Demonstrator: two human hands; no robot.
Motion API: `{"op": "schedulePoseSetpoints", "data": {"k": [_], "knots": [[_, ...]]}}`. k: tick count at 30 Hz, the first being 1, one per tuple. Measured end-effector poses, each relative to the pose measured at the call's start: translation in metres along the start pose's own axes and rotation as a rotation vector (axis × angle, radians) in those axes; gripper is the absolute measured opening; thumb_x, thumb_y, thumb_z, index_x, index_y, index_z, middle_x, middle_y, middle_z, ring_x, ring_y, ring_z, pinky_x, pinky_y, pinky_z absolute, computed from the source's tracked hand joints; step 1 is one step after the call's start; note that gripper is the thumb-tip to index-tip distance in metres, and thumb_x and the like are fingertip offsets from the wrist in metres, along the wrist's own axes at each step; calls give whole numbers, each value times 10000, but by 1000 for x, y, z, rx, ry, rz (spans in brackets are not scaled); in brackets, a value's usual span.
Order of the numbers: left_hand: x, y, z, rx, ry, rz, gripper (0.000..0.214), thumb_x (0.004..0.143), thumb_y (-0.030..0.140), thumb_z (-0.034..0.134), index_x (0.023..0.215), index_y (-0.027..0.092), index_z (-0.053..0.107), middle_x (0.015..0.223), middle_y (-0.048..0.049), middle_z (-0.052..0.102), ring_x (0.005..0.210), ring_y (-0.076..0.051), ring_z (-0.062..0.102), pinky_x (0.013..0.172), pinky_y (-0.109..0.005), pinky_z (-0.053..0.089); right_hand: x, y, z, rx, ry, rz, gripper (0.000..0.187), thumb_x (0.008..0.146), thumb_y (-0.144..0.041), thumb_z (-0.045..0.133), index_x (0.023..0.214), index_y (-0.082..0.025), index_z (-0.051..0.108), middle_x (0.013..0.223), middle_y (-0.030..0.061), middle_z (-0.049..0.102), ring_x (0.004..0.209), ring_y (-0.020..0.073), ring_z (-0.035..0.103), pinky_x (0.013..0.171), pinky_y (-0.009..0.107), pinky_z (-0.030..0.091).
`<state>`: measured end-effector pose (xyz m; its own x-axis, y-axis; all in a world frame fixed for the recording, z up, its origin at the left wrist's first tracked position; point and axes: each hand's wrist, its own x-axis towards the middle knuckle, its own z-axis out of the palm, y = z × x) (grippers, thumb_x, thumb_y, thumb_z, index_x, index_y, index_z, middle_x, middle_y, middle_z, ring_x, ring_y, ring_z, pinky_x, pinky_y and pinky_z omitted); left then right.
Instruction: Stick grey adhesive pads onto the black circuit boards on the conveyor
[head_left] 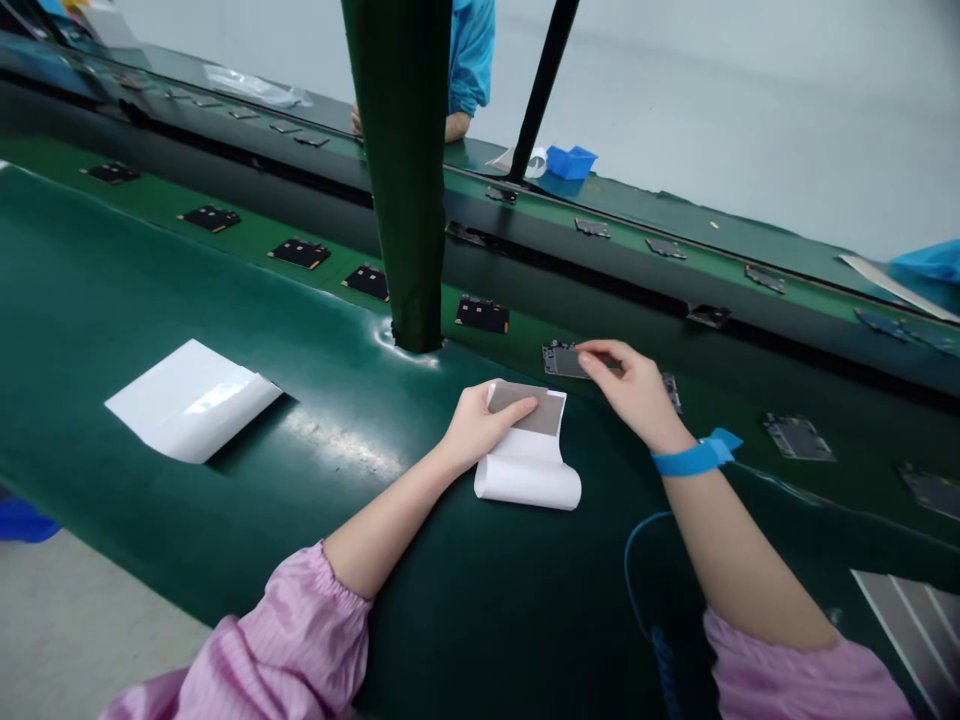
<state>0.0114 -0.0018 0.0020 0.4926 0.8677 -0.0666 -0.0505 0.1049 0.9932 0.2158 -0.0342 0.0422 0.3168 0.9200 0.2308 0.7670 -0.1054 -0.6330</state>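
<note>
My left hand point(480, 425) rests on a curled white backing sheet point(529, 470) that carries a grey rectangular pad point(536, 408); the thumb presses on the pad's near edge. My right hand point(630, 385) reaches forward over the conveyor, fingers pinched at the edge of a small dark circuit board point(562, 360). A blue wrist strap point(697, 455) circles my right wrist, its cord trailing down over the green table mat point(150, 300).
A flat white sheet point(191, 400) lies to the left. Several dark boards point(300, 252) ride the green conveyor belt beyond. A green post point(401, 170) stands just behind my hands. Another person's hand and blue sleeve point(461, 70) are across the line, near a blue tray point(570, 160).
</note>
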Motion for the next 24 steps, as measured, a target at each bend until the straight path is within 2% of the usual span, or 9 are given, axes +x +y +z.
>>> {"op": "schedulePoseSetpoints", "data": {"k": [3,6,9,12,14,17,21,24], "knots": [[-1,1,0,5,-5,18,266,719,388,718,753,137,635,693,-1,625,636,-123,553,597,-237,410,-13,-24,-1,73,-179,-97,238,794,-459,591,804,-246,696,1011,91,633,989,273,594,760,396,501],[-1,1,0,12,-8,26,285,713,404,723,742,136,628,673,7,606,626,-118,538,592,-237,405,-16,-33,0,67,-258,-86,217,773,-450,623,756,-245,689,1009,87,600,1000,271,569,726,378,482],[0,1,-1,13,-14,31,300,708,415,728,721,136,619,662,9,596,612,-113,526,576,-234,400,-18,-32,3,95,-284,-105,234,778,-463,609,750,-243,681,1011,84,582,978,262,562,720,379,477],[0,1,-1,9,-7,17,298,711,416,728,736,137,626,679,5,608,620,-115,533,575,-233,406,-14,-28,3,115,-248,-145,273,801,-489,574,745,-238,666,1011,82,577,916,243,569,718,378,475],[0,1,0,6,-1,-7,290,712,407,728,744,136,630,686,3,613,627,-117,540,577,-231,411,1,-25,2,120,-188,-136,292,810,-492,559,764,-227,672,1027,89,587,891,236,576,720,374,476],[0,0,0,8,-27,-26,289,713,404,728,737,135,626,684,-1,615,629,-120,545,574,-231,416,41,-16,8,78,-150,-146,279,804,-450,570,774,-200,690,1003,97,637,920,248,582,783,382,468],[0,2,-1,24,-46,-37,299,714,419,722,731,139,621,682,-6,608,632,-125,547,558,-227,409,99,-1,32,-9,-321,-114,250,793,-382,586,767,-165,709,855,86,701,804,226,606,772,375,472],[0,4,-1,16,-57,-54,304,707,422,724,723,139,615,662,0,588,615,-118,531,542,-220,394,124,11,49,-70,-388,-93,232,796,-322,580,811,-145,728,858,93,731,794,218,628,786,362,479]]}}
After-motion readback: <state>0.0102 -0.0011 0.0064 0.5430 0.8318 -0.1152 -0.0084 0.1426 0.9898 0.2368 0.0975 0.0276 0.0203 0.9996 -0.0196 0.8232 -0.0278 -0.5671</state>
